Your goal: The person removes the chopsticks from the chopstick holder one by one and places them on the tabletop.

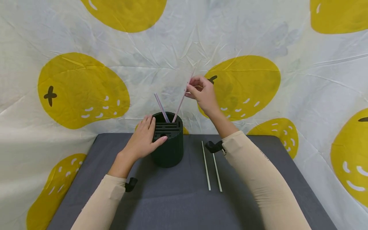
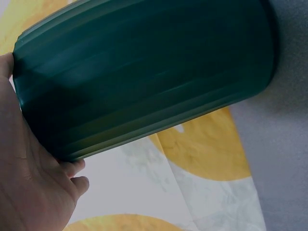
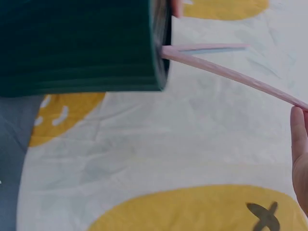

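A dark green cylindrical utensil holder [image 1: 167, 153], with a slotted section on the front part of its top, stands upright on the table. My left hand [image 1: 141, 138] grips its rim from the left, thumb across the front and fingers along the side. My right hand [image 1: 203, 93], raised behind and right of the holder, pinches a thin pink stick [image 1: 180, 107] between thumb and fingers. The stick's lower end is inside the holder's opening, hidden by the wall. Another pink-and-blue stick [image 1: 161, 107] leans left in the same opening; in the right wrist view they converge at the rim.
Two thin pale sticks, a left one [image 1: 205, 166] and a right one [image 1: 217, 172], lie side by side right of the holder, under the right forearm's side. A grey cloth covers the table [image 1: 172, 204]. Behind it hangs a white sheet [image 1: 161, 80] with yellow fruit shapes.
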{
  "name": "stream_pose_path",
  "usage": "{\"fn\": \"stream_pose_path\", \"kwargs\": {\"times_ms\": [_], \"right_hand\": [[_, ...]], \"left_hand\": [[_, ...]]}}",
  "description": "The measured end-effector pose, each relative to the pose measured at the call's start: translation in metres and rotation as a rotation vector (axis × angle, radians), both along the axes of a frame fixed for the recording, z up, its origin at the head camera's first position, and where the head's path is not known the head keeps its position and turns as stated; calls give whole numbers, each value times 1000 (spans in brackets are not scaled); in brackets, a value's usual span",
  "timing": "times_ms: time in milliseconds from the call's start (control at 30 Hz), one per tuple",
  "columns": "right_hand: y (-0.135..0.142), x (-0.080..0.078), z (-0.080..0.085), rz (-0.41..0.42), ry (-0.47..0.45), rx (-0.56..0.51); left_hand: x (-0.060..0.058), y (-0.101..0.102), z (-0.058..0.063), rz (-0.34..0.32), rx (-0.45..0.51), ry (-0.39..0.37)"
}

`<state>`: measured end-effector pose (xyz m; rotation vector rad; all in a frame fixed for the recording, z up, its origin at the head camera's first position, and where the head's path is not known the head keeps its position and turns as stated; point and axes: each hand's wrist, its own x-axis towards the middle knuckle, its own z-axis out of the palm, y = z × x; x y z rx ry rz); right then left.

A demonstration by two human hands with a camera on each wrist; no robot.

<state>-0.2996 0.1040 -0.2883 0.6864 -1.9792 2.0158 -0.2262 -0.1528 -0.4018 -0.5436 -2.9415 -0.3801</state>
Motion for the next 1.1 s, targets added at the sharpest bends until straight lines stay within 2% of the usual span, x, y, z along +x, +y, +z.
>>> {"fn": "stream_pose_path", "kwargs": {"times_ms": [233,433,600,1100], "right_hand": [[30,7,12,-16,29,-143],[62,10,7,-13,-8,-180],[88,12,-13,-50,-80,-87],[154,18,-99,-197,-315,264]], "left_hand": [[2,-1,1,-5,8,-1],[2,-1,2,-5,8,-2],[1,-2,3,-2,2,-2],[4,-1,3,-12,6,-14]]}}
